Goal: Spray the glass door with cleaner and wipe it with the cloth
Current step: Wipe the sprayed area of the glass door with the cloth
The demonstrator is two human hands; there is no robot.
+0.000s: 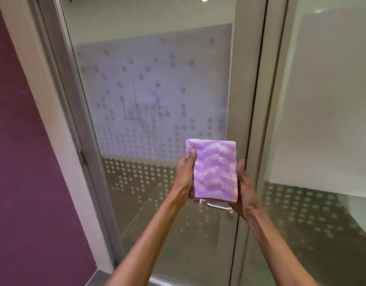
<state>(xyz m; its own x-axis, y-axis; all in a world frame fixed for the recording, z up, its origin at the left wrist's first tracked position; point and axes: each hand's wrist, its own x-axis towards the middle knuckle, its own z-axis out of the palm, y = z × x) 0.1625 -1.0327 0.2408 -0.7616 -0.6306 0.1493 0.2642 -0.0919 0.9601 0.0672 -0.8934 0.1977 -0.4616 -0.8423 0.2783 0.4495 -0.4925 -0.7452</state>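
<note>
A glass door [153, 69] with a frosted dotted film fills the middle of the view. Wet streaks of cleaner run down the film near its centre. A folded purple and white zigzag cloth [214, 172] is held upright in front of the lower door, between both hands. My left hand [185, 172] grips its left edge with the thumb on the front. My right hand [245, 186] cups its right edge and bottom corner. No spray bottle is in view.
A metal door handle [218, 207] shows just under the cloth. The grey door frame [250, 100] runs down the right of the pane, with a second glass panel [322, 100] beyond. A purple wall [23, 162] stands at the left.
</note>
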